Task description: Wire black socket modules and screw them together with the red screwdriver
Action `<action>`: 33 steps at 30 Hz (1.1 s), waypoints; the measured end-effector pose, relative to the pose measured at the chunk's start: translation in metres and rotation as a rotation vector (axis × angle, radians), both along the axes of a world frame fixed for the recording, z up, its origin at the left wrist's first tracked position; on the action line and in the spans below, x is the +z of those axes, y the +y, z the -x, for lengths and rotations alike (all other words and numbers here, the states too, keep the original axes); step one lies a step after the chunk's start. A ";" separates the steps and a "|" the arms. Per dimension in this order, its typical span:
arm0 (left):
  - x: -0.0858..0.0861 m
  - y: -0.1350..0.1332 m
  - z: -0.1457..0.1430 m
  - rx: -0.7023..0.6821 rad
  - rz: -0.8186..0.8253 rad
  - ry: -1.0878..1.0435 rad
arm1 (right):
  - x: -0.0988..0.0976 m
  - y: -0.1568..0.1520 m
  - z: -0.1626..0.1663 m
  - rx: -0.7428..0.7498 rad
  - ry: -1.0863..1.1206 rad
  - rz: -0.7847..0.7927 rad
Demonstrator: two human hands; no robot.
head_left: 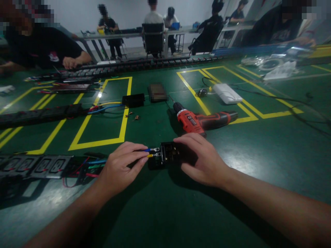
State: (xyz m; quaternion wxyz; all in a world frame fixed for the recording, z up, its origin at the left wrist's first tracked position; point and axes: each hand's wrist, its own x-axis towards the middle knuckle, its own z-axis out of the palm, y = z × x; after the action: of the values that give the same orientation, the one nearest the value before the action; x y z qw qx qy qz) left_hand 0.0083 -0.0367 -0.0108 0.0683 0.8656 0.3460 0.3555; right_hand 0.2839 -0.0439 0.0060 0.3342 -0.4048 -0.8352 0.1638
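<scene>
Your left hand (121,168) pinches two stiff, light wire terminals (153,152) at their sleeves; your right hand (201,160) closes over the small, probably rigid black socket module (169,153) between your fingers.

Bare green table (165,213) in front, red drill (204,120) close behind, power strip (38,167) and wires (90,167) on left
</scene>
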 end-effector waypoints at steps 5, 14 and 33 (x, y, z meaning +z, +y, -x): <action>-0.001 0.000 -0.001 0.000 -0.003 -0.006 | 0.001 0.000 0.001 0.013 0.012 -0.001; -0.004 0.002 -0.001 -0.046 -0.007 0.008 | 0.000 0.000 0.001 0.119 -0.038 -0.008; 0.004 -0.001 -0.002 -0.166 0.097 0.054 | -0.004 0.001 0.001 0.236 -0.095 0.109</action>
State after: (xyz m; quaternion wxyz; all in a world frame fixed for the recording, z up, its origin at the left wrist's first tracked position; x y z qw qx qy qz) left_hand 0.0100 -0.0377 -0.0065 0.1300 0.8963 0.2914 0.3081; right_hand 0.2827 -0.0427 0.0016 0.2504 -0.3283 -0.8819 0.2277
